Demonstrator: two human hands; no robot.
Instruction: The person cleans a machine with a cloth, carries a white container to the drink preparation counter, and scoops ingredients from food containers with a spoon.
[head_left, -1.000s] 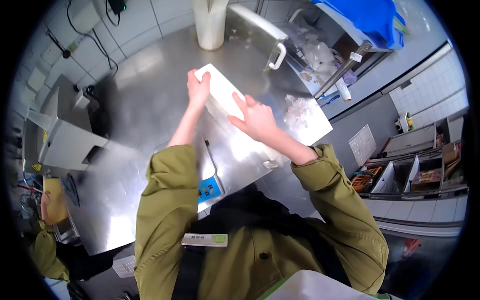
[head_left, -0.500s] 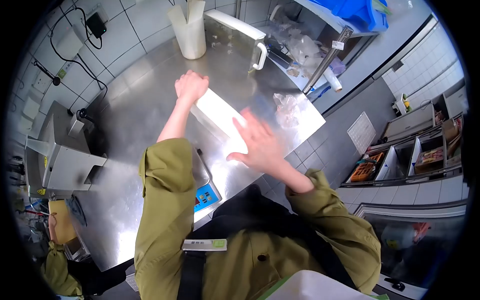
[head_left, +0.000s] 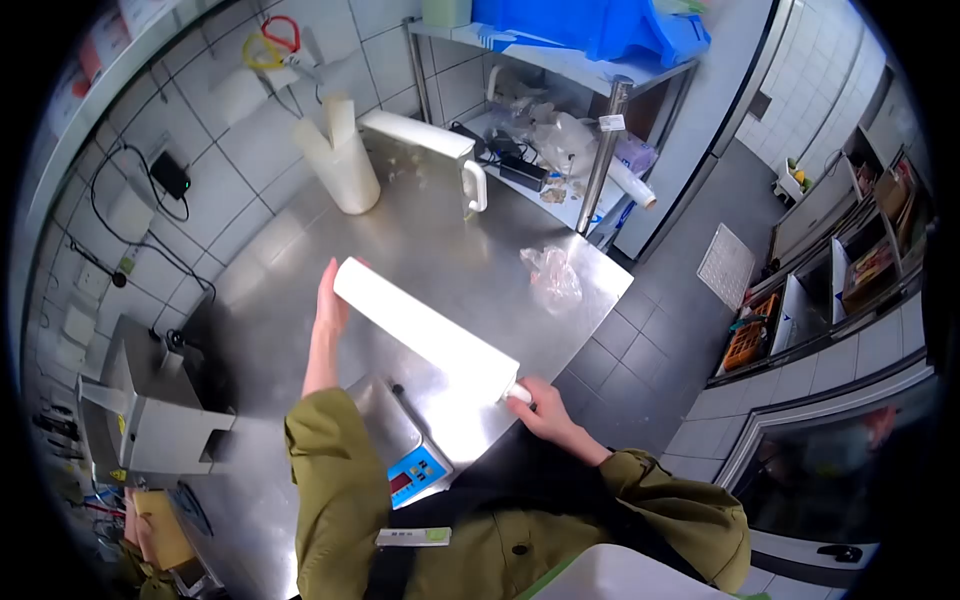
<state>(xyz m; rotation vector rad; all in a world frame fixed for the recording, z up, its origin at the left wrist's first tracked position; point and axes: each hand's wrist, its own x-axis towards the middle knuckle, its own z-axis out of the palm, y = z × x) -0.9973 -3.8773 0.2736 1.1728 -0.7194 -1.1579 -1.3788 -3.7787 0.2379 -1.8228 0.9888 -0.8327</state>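
With the bare left hand clasping its far end and the right hand its white handle, the long white boxy container, from here seemingly above the shiny steel bench, is best held level.

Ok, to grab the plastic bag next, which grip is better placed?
Probably the right grip: nearer the plastic bag, though it holds the white object by its handle. The left grip sits farther.

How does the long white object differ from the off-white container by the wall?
The long white object slants between the left hand and right hand; the off-white container stands upright on the metal table. The object is bright white, the container creamier. Both are elongated.
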